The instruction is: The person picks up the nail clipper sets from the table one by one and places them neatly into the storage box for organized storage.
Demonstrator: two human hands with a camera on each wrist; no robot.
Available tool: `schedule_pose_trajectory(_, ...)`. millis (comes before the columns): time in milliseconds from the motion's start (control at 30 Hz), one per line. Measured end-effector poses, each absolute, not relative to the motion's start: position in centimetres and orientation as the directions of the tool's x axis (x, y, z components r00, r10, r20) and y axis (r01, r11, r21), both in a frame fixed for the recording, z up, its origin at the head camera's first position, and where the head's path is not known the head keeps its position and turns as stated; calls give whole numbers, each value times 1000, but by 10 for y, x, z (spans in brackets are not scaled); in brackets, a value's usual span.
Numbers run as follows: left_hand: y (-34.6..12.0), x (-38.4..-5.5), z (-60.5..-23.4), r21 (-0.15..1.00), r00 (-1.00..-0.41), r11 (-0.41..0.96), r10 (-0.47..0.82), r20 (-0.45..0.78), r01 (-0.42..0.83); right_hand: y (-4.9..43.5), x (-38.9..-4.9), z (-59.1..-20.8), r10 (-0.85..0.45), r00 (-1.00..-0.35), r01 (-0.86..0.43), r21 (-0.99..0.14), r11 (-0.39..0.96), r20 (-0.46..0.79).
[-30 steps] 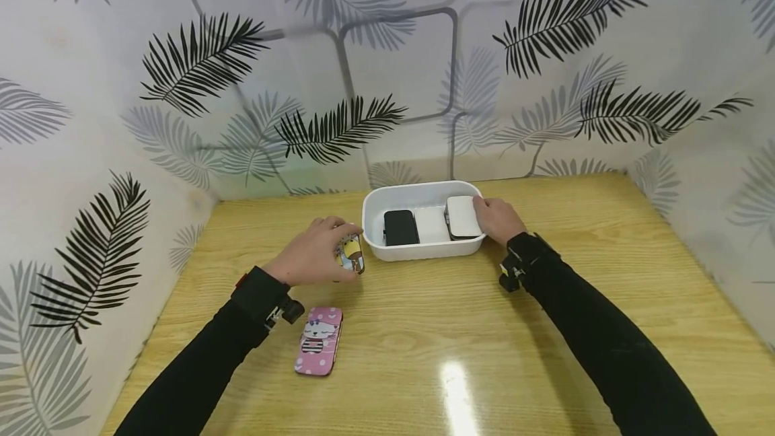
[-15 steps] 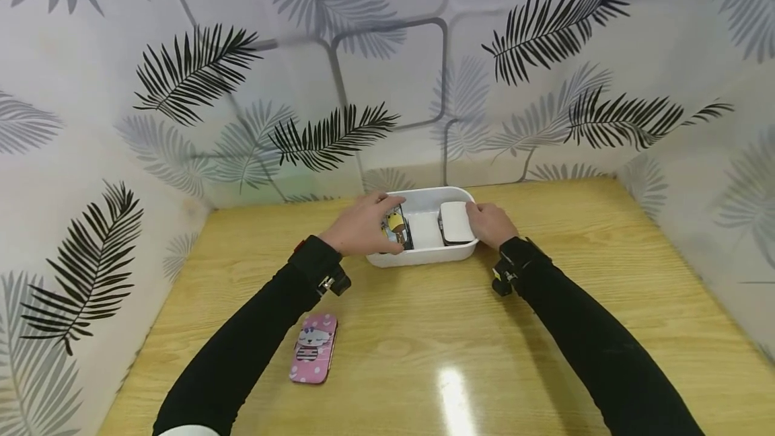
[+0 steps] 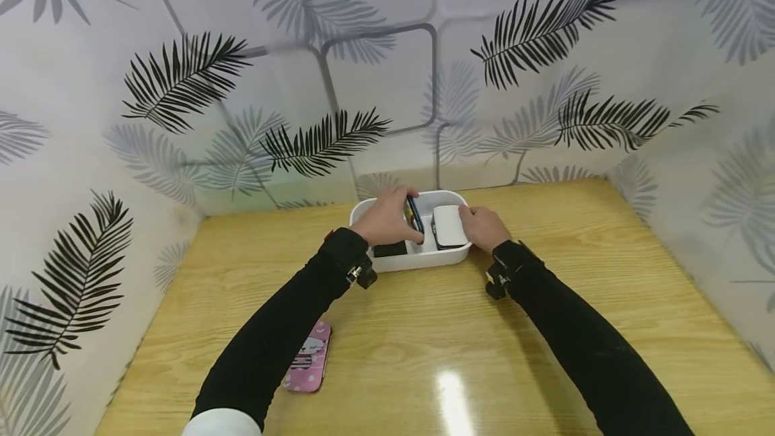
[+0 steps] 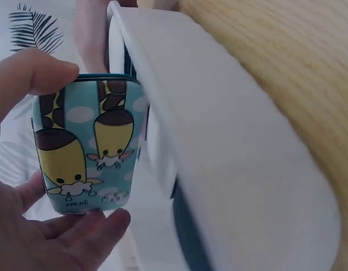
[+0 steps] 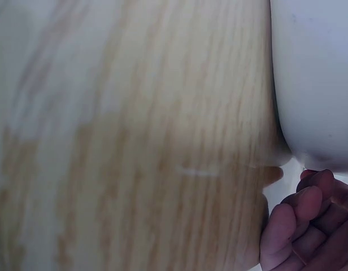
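My left hand (image 3: 386, 219) pinches a small giraffe-print case (image 4: 86, 149) between thumb and fingertips, holding it on edge over the middle of a white bin (image 3: 424, 262). In the left wrist view its blue face with two giraffes is towards me. A black case (image 3: 390, 249) lies at the bin's left end, partly covered by my left hand. At the other end sits a white case (image 3: 449, 226). Beside it, my right hand (image 3: 483, 229) grips the bin's right rim. The right wrist view shows its curled fingers (image 5: 309, 206) against the bin's outside.
A pink case (image 3: 310, 363) with a cartoon cat lies on the wooden table (image 3: 387, 355) at the front left, partly behind my left sleeve. Leaf-print cloth (image 3: 290, 73) rises close behind the bin and along both sides of the table.
My left hand has carried the giraffe-print case from left of the bin, over the black case, to the bin's middle, turning it on edge. The right hand stays at the rim.
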State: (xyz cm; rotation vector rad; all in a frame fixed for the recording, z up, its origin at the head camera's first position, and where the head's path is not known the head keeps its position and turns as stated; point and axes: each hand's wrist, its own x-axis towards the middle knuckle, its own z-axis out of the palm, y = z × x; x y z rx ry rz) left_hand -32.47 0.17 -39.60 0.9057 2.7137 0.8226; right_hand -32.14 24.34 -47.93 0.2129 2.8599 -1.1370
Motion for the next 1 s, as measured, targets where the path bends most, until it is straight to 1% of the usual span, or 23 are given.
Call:
schedule_pose_trajectory(167,2,-330,-406,669,-797,615,601,-55,417,240,-320,-479,114,-987,162,-681,715,-115)
schedule_pose_trajectory(300,-3,-332,-408,711,-792,611,597,-127,347,239,-320,-478,103,-987,159,-682,714,-122)
schedule_pose_trajectory(367,-6,-331,-407,702,-791,630,591,-159,330,240,-320,-477,100,-987,157,-680,717,-123)
schedule_pose_trajectory(467,-8,-331,-406,650,-794,680,577,-192,338,241,-319,-477,107,-986,165,-677,717,-128)
schedule_pose_trajectory(600,-9,-331,-406,592,-795,715,574,-195,372,242,-318,-475,116,-985,173,-680,712,-129)
schedule_pose_trajectory(700,-9,-331,-407,580,-779,716,591,-206,390,242,-317,-476,114,-985,172,-684,709,-130)
schedule_pose_trajectory(867,-11,-333,-410,572,-744,718,616,-259,396,241,-317,-477,112,-983,180,-686,705,-142)
schedule_pose_trajectory(1000,-9,-334,-408,568,-730,723,621,-285,393,241,-318,-477,114,-984,177,-679,713,-137)
